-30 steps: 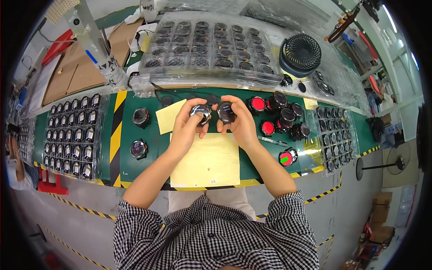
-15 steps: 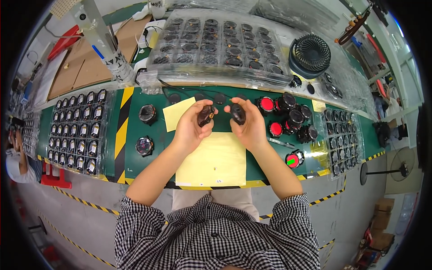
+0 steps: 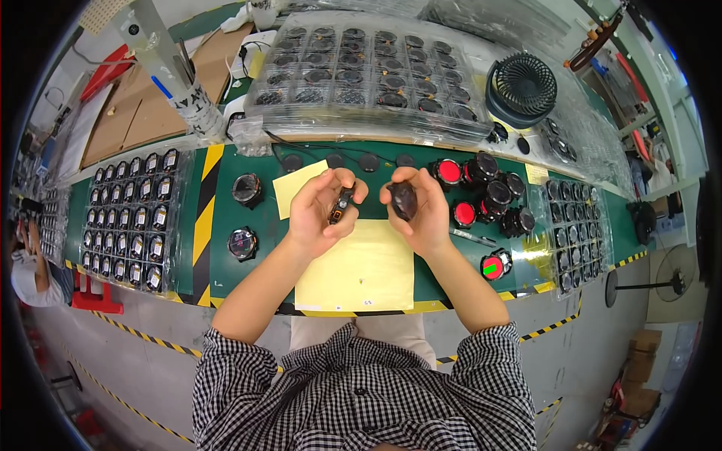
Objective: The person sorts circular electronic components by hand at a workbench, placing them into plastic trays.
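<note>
Above a yellow sheet point(image 3: 353, 270) on the green bench, my two hands are raised side by side, a small gap between them. My left hand point(image 3: 310, 216) is closed on a black watch part point(image 3: 343, 204), tilted so its edge and small orange-copper bits show. Fingers and thumb of my right hand point(image 3: 429, 216) grip a dark rounded watch part point(image 3: 404, 201); its smooth side faces up. Just right of that hand lie black watch cases point(image 3: 495, 197), several stacked, and parts with red faces point(image 3: 449, 172). Two round watch cases point(image 3: 246, 190) sit left of my left hand.
Clear trays of watch parts flank me, a left tray point(image 3: 129, 218) and a right tray point(image 3: 575, 233). Stacked trays point(image 3: 368, 120) stand behind, beside a black fan point(image 3: 522, 86). A slim pen-like tool point(image 3: 472, 239) lies at right. Another person point(image 3: 34, 270) is at far left.
My left hand has turned its watch part more edge-on, exposing its inner details. My right hand has shifted slightly right, and its part now shows more of its flat side.
</note>
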A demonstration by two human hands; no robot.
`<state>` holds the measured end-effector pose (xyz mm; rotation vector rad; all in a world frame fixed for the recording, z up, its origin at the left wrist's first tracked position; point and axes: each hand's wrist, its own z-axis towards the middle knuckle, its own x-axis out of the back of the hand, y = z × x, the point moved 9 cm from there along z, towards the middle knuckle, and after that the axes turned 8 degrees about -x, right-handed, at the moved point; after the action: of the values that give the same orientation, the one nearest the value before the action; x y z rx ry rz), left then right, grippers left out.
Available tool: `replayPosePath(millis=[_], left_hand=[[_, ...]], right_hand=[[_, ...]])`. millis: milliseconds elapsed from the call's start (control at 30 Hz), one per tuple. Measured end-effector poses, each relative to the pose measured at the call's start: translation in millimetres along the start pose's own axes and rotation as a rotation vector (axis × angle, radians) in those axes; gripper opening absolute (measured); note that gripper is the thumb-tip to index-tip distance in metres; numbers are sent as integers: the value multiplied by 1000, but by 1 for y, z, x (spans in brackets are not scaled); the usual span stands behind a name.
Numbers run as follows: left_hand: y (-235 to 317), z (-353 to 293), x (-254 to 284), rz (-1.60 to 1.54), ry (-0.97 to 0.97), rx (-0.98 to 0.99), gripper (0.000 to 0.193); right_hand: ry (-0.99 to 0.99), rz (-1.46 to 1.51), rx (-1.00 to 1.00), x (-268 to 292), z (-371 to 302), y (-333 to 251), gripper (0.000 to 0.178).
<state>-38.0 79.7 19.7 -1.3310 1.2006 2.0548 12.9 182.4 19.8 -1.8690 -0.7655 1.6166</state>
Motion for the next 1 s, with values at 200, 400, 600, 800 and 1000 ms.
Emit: replayPosePath(millis=[200,400,600,800,1000], left_hand=[[12,-4,25,492,363,-121,24],[16,-5,16,698,355,-215,30],[17,-4,11,704,319,-238,33],[19,-6,10,759,308,-268,31],[34,-8,-6,1160,289,-522,34]], right_hand=[[100,-169,48,3,2,1,39],[95,-209,59,-3,-2,-2,41],[89,-251,58,-5,-4,-3,45],[78,-220,53,-5,-3,-3,41],[10,46,-134,-4,4,12,48]])
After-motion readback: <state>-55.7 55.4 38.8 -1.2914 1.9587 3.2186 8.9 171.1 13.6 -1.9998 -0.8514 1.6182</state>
